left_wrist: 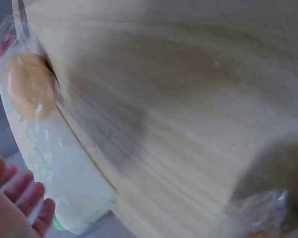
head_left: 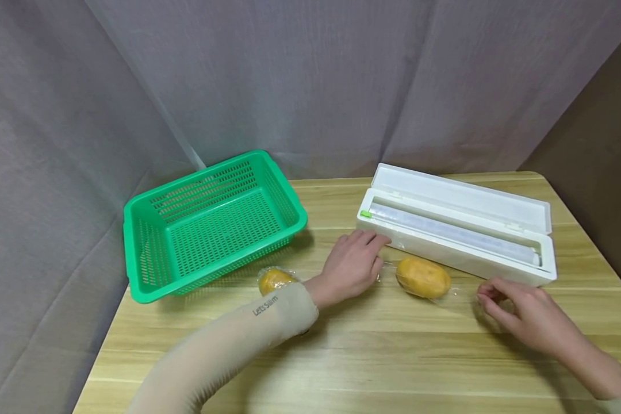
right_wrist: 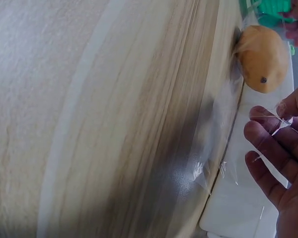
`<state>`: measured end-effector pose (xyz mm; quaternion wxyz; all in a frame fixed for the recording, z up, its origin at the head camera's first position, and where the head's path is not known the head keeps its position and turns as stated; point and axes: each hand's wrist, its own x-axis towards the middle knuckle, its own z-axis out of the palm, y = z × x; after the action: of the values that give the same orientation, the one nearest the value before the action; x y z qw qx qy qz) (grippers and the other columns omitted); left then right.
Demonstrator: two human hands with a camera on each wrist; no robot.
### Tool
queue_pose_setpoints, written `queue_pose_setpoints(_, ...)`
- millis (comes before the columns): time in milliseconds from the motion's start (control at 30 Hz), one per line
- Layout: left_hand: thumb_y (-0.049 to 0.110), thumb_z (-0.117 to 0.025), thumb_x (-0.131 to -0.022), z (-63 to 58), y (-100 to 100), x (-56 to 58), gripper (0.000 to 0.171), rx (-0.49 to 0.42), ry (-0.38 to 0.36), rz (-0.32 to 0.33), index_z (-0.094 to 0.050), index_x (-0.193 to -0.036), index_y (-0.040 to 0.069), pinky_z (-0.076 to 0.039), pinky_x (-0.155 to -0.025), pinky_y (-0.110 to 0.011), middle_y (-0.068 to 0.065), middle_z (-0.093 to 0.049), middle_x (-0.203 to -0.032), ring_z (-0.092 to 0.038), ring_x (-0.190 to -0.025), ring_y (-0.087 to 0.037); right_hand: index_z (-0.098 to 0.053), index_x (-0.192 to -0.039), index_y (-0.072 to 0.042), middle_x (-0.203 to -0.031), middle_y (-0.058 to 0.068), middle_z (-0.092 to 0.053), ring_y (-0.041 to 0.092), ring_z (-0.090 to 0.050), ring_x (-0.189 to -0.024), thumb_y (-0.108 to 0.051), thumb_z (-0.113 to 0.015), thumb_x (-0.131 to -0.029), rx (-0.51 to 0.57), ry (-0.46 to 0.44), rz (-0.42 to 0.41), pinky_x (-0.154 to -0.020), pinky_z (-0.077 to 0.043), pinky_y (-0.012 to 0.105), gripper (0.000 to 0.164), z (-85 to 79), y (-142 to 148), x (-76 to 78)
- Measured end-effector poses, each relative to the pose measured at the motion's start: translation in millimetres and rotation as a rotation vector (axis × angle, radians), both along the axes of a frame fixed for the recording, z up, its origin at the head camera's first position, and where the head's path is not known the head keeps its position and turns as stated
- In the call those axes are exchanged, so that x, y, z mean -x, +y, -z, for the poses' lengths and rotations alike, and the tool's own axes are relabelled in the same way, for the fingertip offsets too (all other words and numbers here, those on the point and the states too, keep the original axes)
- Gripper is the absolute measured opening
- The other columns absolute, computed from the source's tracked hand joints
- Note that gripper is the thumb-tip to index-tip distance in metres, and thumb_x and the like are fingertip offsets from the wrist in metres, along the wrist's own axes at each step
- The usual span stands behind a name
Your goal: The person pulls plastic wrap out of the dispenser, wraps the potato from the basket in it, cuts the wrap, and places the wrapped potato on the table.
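A yellow mango (head_left: 422, 277) lies on clear plastic wrap (head_left: 457, 299) in front of the white wrap box. The wrap spreads out on both sides of the fruit. My right hand (head_left: 522, 310) is to the right of the mango; in the right wrist view its thumb and index finger pinch an edge of the wrap (right_wrist: 283, 124). To the mango's left is my left hand (head_left: 354, 261), close to the wrap's other end and the box's front left corner. Its fingers (left_wrist: 27, 193) look loosely spread in the left wrist view.
The white wrap box (head_left: 455, 247) stands with its lid (head_left: 466, 198) raised, a roll of film (head_left: 452, 230) inside and a green slider (head_left: 365, 214) at its left end. A green basket (head_left: 217, 230) sits at the back left. Another wrapped mango (head_left: 275, 280) lies beside my left sleeve.
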<state>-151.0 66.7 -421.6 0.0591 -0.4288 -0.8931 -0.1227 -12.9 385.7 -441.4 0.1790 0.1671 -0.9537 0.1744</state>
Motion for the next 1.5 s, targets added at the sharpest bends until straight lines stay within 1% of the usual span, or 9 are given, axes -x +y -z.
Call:
queue_pose_setpoints(133,0.035,-0.054,-0.108,-4.2,10.0,-9.1,0.046,0.055,0.047,0.167,-0.058,-0.151,0.019,-0.045,-0.112,-0.034,0.002,-0.062,-0.144,-0.056,-0.134,-0.017,-0.072,-0.092,-0.020,-0.083,-0.011,-0.074,-0.004,-0.066,-0.078,0.007,-0.086,-0.077,0.024,-0.005,0.010,-0.068,-0.050,0.010,0.034,-0.8,0.2,-0.7)
queue_pose_setpoints(200,0.043,-0.054,-0.110,-4.1,17.2,-11.3,0.051,0.092,0.032,0.237,-0.055,-0.155,0.019,-0.041,-0.117,-0.034,0.002,-0.060,-0.149,-0.054,-0.139,-0.017,-0.072,-0.092,-0.021,-0.082,-0.011,-0.073,-0.004,-0.066,-0.078,0.007,-0.086,-0.077,0.032,-0.006,0.015,-0.068,-0.049,0.010,0.034,-1.3,-0.1,-0.8)
queue_pose_setpoints(267,0.046,-0.055,-0.110,-2.3,23.5,-11.0,0.054,0.112,-0.003,0.263,-0.053,-0.158,0.019,-0.040,-0.119,-0.033,0.002,-0.058,-0.153,-0.052,-0.141,-0.016,-0.071,-0.092,-0.021,-0.083,-0.012,-0.073,-0.004,-0.065,-0.078,0.006,-0.086,-0.078,0.035,-0.009,0.018,-0.068,-0.049,0.010,0.034,-1.7,-0.6,-0.6)
queue_pose_setpoints(600,0.042,-0.059,-0.110,1.4,34.9,3.3,0.047,0.081,-0.133,0.254,-0.060,-0.153,0.021,-0.040,-0.118,-0.028,0.003,-0.061,-0.151,-0.055,-0.140,-0.014,-0.071,-0.092,-0.020,-0.082,-0.014,-0.071,-0.006,-0.063,-0.078,0.005,-0.084,-0.081,0.042,-0.038,0.032,-0.063,-0.048,0.012,0.031,-2.1,-1.2,-0.7)
queue_pose_setpoints(967,0.044,-0.062,-0.109,1.1,43.3,8.5,0.046,0.080,-0.153,0.257,-0.064,-0.149,0.024,-0.042,-0.113,-0.026,0.004,-0.065,-0.141,-0.058,-0.130,-0.011,-0.075,-0.097,-0.021,-0.087,-0.011,-0.074,-0.004,-0.066,-0.081,-0.001,-0.086,-0.084,0.010,-0.047,0.058,-0.069,-0.049,0.012,0.026,-6.2,2.4,-5.6)
queue_pose_setpoints(1133,0.045,-0.061,-0.109,-0.4,45.1,9.6,0.045,0.091,-0.168,0.258,-0.065,-0.149,0.025,-0.040,-0.116,-0.026,0.005,-0.064,-0.142,-0.056,-0.132,-0.011,-0.076,-0.110,-0.021,-0.103,-0.003,-0.076,0.004,-0.063,-0.099,-0.017,-0.084,-0.092,0.012,0.012,0.100,-0.093,-0.037,0.006,0.020,-22.0,-1.3,-13.5)
queue_pose_setpoints(1200,0.045,-0.061,-0.109,-0.8,45.0,10.6,0.045,0.092,-0.167,0.259,-0.065,-0.149,0.025,-0.040,-0.116,-0.026,0.005,-0.065,-0.142,-0.057,-0.132,-0.012,-0.076,-0.116,-0.017,-0.110,0.002,-0.075,0.015,-0.062,-0.106,-0.035,-0.074,-0.102,-0.006,0.078,0.057,-0.104,-0.027,0.006,0.022,-28.5,-8.4,-13.2)
queue_pose_setpoints(1333,0.045,-0.061,-0.109,-0.6,45.1,13.4,0.044,0.087,-0.162,0.265,-0.066,-0.147,0.025,-0.041,-0.115,-0.026,0.005,-0.066,-0.140,-0.058,-0.131,-0.012,-0.074,-0.126,-0.010,-0.122,0.011,-0.070,0.033,-0.062,-0.108,-0.059,-0.044,-0.111,-0.100,0.191,-0.108,-0.119,-0.018,0.015,0.059,-35.3,-31.1,-8.9)
queue_pose_setpoints(1500,0.046,-0.060,-0.109,-0.1,47.3,15.8,0.043,0.097,-0.167,0.279,-0.067,-0.146,0.024,-0.041,-0.115,-0.025,0.006,-0.065,-0.140,-0.059,-0.131,-0.012,-0.072,-0.134,-0.010,-0.139,0.019,-0.064,0.039,-0.060,-0.118,-0.057,-0.037,-0.113,-0.186,0.196,-0.207,-0.128,-0.012,0.022,0.063,-23.9,-50.3,-3.9)
